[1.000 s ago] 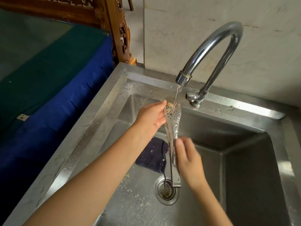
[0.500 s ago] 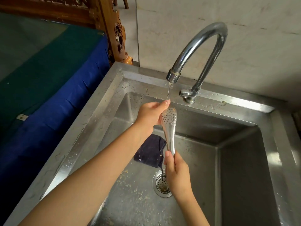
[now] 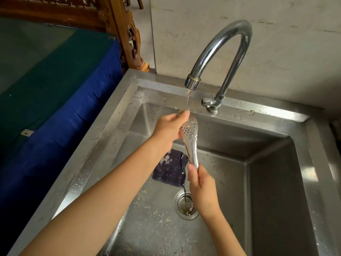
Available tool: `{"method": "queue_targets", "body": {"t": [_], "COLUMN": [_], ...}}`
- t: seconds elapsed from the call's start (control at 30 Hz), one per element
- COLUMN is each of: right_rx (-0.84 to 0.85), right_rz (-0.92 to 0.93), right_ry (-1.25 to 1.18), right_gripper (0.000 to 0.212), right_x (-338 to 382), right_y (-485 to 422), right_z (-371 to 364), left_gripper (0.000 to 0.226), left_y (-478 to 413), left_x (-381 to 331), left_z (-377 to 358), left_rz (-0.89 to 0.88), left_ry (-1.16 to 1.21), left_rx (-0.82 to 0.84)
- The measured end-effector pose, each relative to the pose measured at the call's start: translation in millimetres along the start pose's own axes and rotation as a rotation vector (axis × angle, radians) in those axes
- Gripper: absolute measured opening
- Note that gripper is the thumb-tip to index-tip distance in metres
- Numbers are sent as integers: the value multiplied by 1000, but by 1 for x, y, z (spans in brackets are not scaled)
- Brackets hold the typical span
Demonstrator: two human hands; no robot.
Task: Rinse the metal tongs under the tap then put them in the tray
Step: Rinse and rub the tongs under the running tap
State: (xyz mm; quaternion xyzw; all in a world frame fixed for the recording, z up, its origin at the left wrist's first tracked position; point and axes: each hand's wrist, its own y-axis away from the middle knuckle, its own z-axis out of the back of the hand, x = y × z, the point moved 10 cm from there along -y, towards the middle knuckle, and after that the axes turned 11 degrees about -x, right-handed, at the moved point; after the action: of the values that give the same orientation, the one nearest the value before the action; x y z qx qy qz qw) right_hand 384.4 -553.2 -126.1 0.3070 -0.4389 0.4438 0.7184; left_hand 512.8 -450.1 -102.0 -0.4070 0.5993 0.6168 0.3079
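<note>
The left hand (image 3: 169,130) is pinching the perforated head of the tongs (image 3: 191,143) between fingers (image 3: 181,117) and thumb under the tap (image 3: 221,52), over the sink (image 3: 239,115). The right hand (image 3: 202,189) is gripping the handle end, fingers curled round it.

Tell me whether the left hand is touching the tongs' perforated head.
Touching. In the head view the left hand pinches the perforated end of the tongs, no gap.

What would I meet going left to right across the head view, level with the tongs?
First the blue cover → sink's left rim → left hand → metal tongs → sink's right rim.
</note>
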Motion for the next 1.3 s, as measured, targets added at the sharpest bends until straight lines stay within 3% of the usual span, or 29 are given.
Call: {"method": "queue_targets", "body": {"t": [0.13,0.23,0.4,0.67,0.77,0.83,1.03,1.23,1.3], "right_rx": [18,26,12,-9,-17,-16,-12,17,7], "right_rz": [-34,-21,8,-28,6,24,-1,26,23], "right_ry": [-29,-21,17,-28,1,21,18,38,28], "right_gripper": [34,33,34,34,34,35,37,35,35], "right_x": [-2,0,6,4,7,11,11,10,11], "right_y": [-3,-1,-1,0,0,-4,-11,-2,-6], "right_z": [1,2,1,5,8,9,12,7,8], "left_gripper": [21,27,10,17,9,14,16,13,24], "left_y": [11,8,11,26,17,18,45,11,20], "left_x": [-2,-13,-9,-7,-19,-16,18,-15,-4], "left_z": [-14,-5,-1,-10,-10,-9,-20,-11,-19], "left_rz": [33,-1,40,-29,-4,42,9,58,81], "left_ry": [181,238,312,71,201,328,181,378,373], "left_rx": [219,142,21,15,4,-15,136,-4,40]}}
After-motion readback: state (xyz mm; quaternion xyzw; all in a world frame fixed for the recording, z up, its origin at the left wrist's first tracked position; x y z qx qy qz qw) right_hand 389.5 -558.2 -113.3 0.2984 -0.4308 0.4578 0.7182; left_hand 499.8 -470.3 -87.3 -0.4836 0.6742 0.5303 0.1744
